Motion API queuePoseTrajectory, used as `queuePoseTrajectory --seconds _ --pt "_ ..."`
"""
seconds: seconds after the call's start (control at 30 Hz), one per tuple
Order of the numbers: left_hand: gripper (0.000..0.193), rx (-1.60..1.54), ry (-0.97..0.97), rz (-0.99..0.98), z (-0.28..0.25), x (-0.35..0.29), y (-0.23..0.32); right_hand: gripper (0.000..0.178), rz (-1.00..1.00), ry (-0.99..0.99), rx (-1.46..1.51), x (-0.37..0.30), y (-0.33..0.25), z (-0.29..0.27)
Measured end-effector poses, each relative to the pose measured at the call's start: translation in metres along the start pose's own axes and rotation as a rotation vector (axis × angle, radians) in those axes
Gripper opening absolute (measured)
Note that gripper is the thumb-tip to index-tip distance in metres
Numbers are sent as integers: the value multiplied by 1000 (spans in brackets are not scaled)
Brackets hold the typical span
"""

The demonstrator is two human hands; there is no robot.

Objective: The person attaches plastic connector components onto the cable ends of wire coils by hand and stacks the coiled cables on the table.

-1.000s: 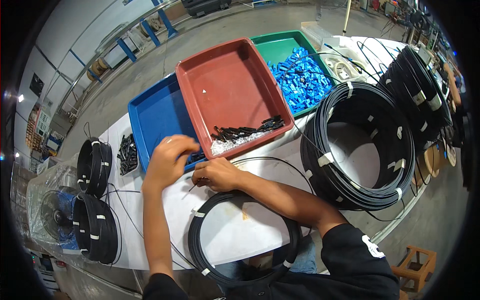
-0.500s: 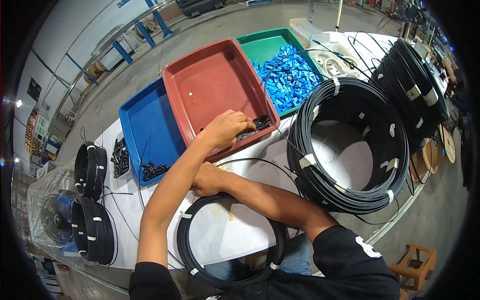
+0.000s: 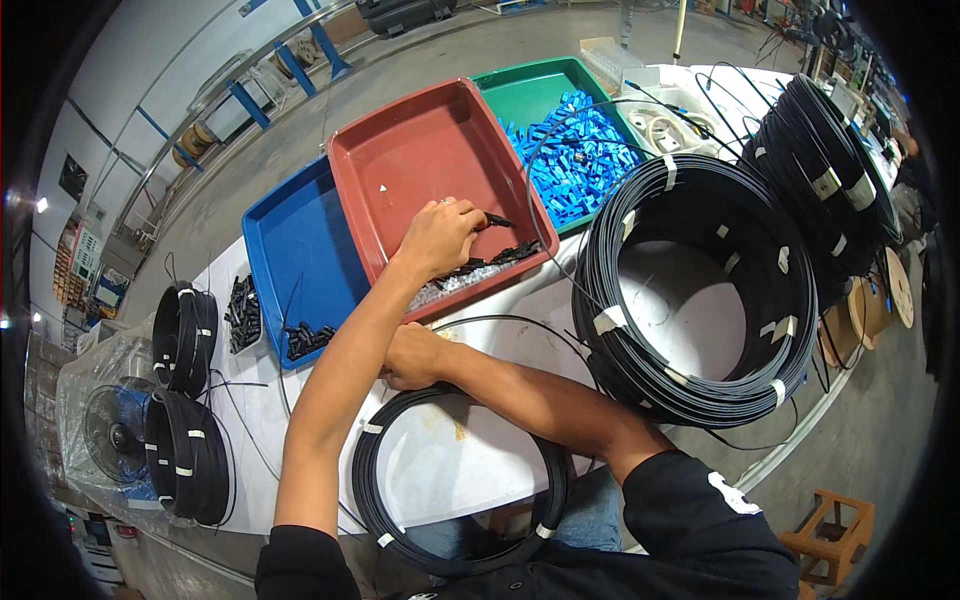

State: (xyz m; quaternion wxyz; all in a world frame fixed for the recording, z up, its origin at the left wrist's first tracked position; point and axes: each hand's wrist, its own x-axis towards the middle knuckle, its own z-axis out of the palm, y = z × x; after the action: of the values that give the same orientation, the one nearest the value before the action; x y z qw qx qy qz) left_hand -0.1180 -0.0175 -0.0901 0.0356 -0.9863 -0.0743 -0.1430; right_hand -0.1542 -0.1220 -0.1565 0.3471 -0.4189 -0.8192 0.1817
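My left hand (image 3: 440,235) is over the red tray (image 3: 415,125), fingers closed on a small black connector part (image 3: 497,220). Below it, along the tray's near wall, lie more black parts (image 3: 515,252) and small clear pieces (image 3: 440,288). My right hand (image 3: 415,355) is curled closed over the white table, just beyond a black cable coil (image 3: 365,480) that overhangs the near table edge. My left forearm passes in front of its fingertips, so what it holds is hidden. A thin black cable (image 3: 515,319) arcs from beside the right hand toward the right.
A blue tray (image 3: 300,235) with black parts stands left, a green tray (image 3: 520,85) of blue connectors behind. Large cable coils (image 3: 690,395) stand right, smaller coils (image 3: 187,470) left beside a fan (image 3: 115,435). A brown stool (image 3: 830,540) is on the floor at lower right.
My left hand has lifted from the pile at the red tray's near wall and moved up and left, with a black connector part now in its fingers. The right hand stays nearly still.
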Motion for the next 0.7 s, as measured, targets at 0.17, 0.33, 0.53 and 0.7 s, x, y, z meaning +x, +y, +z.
queuePoseTrajectory --seconds 0.17,0.33,0.53,0.7 --pt "18 -99 1 -41 7 3 4 25 -8 47 -37 2 12 17" --pt "25 -133 -25 -104 16 7 4 26 -134 246 -77 5 24 33" --pt "27 -678 103 -256 -5 8 14 24 -84 188 -32 0 9 14" --pt "15 -1403 284 -395 -18 -10 7 19 84 -104 -37 2 -7 -7"
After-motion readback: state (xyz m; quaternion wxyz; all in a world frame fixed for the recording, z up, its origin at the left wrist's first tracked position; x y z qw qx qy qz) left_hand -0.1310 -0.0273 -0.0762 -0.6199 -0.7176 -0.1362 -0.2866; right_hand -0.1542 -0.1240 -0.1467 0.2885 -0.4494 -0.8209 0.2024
